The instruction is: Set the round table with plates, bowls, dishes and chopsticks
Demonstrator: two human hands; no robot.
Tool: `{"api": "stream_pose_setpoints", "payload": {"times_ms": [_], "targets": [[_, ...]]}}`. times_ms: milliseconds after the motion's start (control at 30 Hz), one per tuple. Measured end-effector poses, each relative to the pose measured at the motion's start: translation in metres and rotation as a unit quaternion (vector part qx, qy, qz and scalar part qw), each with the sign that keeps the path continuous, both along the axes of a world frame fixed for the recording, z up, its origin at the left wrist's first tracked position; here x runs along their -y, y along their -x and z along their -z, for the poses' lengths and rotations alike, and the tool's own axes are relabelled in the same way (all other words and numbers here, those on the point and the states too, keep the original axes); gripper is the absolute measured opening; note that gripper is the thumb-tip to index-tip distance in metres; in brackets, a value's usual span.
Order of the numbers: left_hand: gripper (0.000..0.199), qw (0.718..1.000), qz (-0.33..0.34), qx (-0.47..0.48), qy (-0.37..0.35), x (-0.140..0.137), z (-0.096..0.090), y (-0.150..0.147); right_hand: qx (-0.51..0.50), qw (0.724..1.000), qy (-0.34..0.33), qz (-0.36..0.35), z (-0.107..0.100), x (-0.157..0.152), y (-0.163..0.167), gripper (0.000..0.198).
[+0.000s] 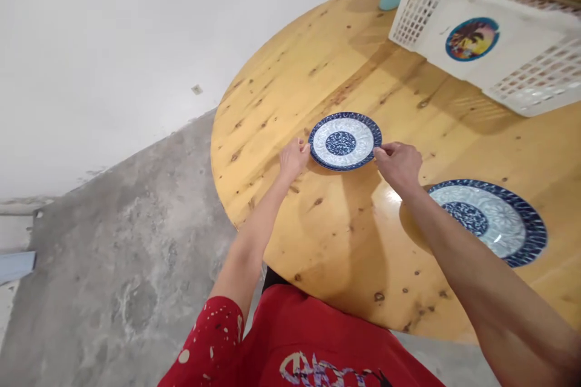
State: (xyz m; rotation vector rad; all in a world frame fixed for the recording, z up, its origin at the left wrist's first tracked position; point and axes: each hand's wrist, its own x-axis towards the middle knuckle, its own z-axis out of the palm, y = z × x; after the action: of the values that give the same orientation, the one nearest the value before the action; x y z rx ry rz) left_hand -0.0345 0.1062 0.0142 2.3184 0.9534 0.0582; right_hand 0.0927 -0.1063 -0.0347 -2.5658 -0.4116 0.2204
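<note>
Left hand (pixel 294 159) and right hand (pixel 399 164) pinch opposite rims of a small plate (pixel 344 141) near the table's (pixel 281 91) left edge; likely stiff, slick, breakable.

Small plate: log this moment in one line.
small plate on table | left hand, right hand grip its rim | large plate right

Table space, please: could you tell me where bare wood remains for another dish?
Bare wood lies left of the small plate toward the table edge, and between it and the basket. It is crowded near the large plate.
</note>
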Motion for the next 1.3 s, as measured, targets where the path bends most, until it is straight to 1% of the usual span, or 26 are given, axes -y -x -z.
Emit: {"api": "stream_pose_setpoints", "payload": {"times_ms": [100, 200, 300, 433, 500, 567, 667, 733, 800, 833, 900, 1000, 1100, 1200, 1300], "targets": [[0.018, 0.999, 0.046, -0.020, -0.015, -0.010, 0.006, -0.025, -0.007, 0.997, 0.018, 0.073, -0.005, -0.009, 0.003, 0.033], [0.011, 0.996, 0.078, -0.019, -0.034, -0.020, 0.013, -0.042, -0.006, 0.994, 0.018, 0.112, -0.007, -0.018, 0.004, 0.029], [0.005, 0.993, 0.103, -0.008, -0.049, -0.028, 0.019, -0.051, -0.009, 0.988, 0.026, 0.154, -0.005, -0.025, 0.006, 0.027], [0.001, 0.992, 0.123, -0.009, -0.035, -0.033, 0.022, -0.058, -0.008, 0.978, 0.027, 0.208, -0.004, -0.031, 0.010, 0.024], [0.003, 0.992, 0.124, -0.004, -0.020, -0.035, 0.021, -0.061, 0.006, 0.973, 0.014, 0.230, -0.007, -0.032, 0.014, 0.023], [0.008, 0.992, 0.125, 0.015, -0.002, -0.038, 0.016, -0.062, 0.019, 0.968, -0.011, 0.251, -0.014, -0.031, 0.021, 0.022], [0.013, 0.989, 0.133, 0.065, 0.026, -0.042, 0.000, -0.058, 0.016, 0.955, -0.079, 0.284, -0.031, -0.031, 0.039, 0.017], [0.015, 0.983, 0.147, 0.099, 0.040, -0.045, -0.013, -0.048, 0.000, 0.939, -0.153, 0.309, -0.043, -0.032, 0.059, 0.014], [0.014, 0.976, 0.174, 0.125, 0.050, -0.047, -0.024, -0.032, -0.016, 0.914, -0.231, 0.333, -0.052, -0.032, 0.087, 0.014], [0.013, 0.971, 0.191, 0.133, 0.055, -0.048, -0.027, -0.021, -0.023, 0.901, -0.262, 0.345, -0.054, -0.032, 0.102, 0.014], [0.012, 0.963, 0.224, 0.136, 0.067, -0.048, -0.029, 0.004, -0.044, 0.880, -0.302, 0.364, -0.056, -0.030, 0.137, 0.017], [0.011, 0.958, 0.248, 0.106, 0.096, -0.046, -0.019, 0.045, -0.090, 0.862, -0.323, 0.381, -0.049, -0.026, 0.189, 0.022], [0.009, 0.961, 0.245, 0.060, 0.116, -0.043, -0.001, 0.080, -0.122, 0.853, -0.320, 0.395, -0.038, -0.021, 0.234, 0.027], [0.008, 0.963, 0.240, 0.024, 0.123, -0.040, 0.015, 0.102, -0.148, 0.838, -0.322, 0.414, -0.027, -0.020, 0.264, 0.032], [0.008, 0.964, 0.239, 0.002, 0.118, -0.039, 0.027, 0.114, -0.158, 0.832, -0.315, 0.429, -0.016, -0.021, 0.281, 0.035]]}}
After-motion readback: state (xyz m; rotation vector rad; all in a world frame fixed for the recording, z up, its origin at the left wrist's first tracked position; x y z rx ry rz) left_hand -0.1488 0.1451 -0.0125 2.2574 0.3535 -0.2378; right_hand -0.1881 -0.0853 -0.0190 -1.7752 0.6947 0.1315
